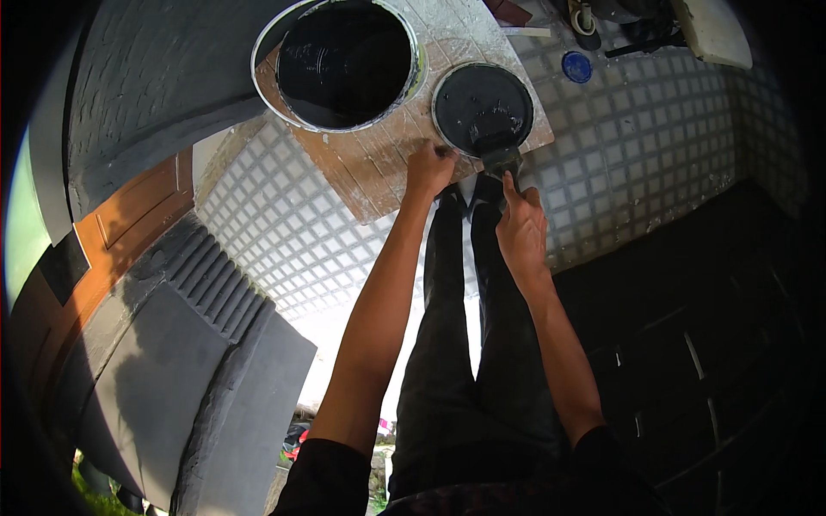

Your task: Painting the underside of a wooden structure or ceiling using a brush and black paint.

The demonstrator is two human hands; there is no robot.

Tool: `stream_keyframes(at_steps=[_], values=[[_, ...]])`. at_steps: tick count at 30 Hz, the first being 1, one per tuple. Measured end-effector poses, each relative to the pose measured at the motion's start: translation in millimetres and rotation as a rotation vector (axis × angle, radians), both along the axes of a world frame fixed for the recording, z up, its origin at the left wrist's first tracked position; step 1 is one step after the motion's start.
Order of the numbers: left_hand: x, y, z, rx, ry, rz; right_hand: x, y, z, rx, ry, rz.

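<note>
A small round tub of dark grey paint [482, 107] rests on a paint-specked wooden board. At its near rim, the fingers of my left hand [429, 170] are closed in a pinch on the edge. My right hand [523, 230] grips a wide, flat paintbrush [502, 160], index finger stretched along it. The brush's dark head lies over the tub's near rim, and its handle is mostly hidden by my hand. To the left of the tub is a large white-rimmed bucket [416, 53] holding very dark paint.
The wooden board [366, 185] sits above a patterned tile floor [594, 163]. A blue lid [576, 66] lies to the right, with a tape roll [584, 19] farther back. Dark grey panels and ridged moulding [215, 284] line the left, beside an orange-brown wooden door [129, 219].
</note>
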State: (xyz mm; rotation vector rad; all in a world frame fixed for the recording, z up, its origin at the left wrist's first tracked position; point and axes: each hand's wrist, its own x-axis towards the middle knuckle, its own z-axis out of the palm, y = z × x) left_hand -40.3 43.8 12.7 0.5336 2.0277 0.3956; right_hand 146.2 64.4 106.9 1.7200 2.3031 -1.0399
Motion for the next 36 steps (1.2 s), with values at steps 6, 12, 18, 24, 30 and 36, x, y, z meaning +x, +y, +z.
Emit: stream_keyframes(at_steps=[6,12,18,24,30,36], values=[[9,3,-4,0.038,0.086,-0.033,8,20,28,-0.078,0.260,-0.224],[-6,-20,-17,0.080,-0.143,0.119,59,35,59,-0.822,0.687,-0.796],[10,-93,5,0.059,0.006,-0.356,119,7,56,-0.737,0.975,-0.965],[-25,-211,20,-0.159,-0.032,-0.621,217,-77,47,-0.554,0.917,-1.203],[-74,-223,72,-0.446,-0.157,-0.708,286,-229,68,-0.526,0.941,-1.494],[-48,-120,134,-0.693,-0.223,-0.762,295,-354,49,-0.458,0.757,-1.892]])
